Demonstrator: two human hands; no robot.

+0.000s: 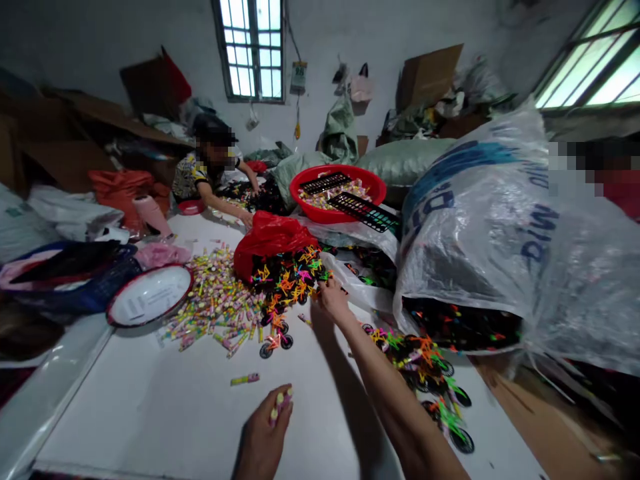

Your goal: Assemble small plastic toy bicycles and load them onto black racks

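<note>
My left hand [267, 427] is closed around a few small printed tubes [281, 401], low in the middle of the head view. A single yellow and pink tube [245, 379] lies on the white tabletop just beyond it. My right hand [333, 301] is stretched forward to the right edge of a heap of colourful toy bicycles [293, 283] with black wheels. Its fingers look slightly apart at the heap; whether they touch a bicycle is hard to make out. More toy bicycles [425, 363] lie right of my right forearm, some with tubes among them.
Many loose tubes [215, 300] lie left of the red bag [275, 237]. A white enamel basin [150, 295] and a blue basket [70, 277] stand left. Behind is a red tub [373, 180]; a large woven sack [470, 247] stands right. Another person [210, 163] works across the table.
</note>
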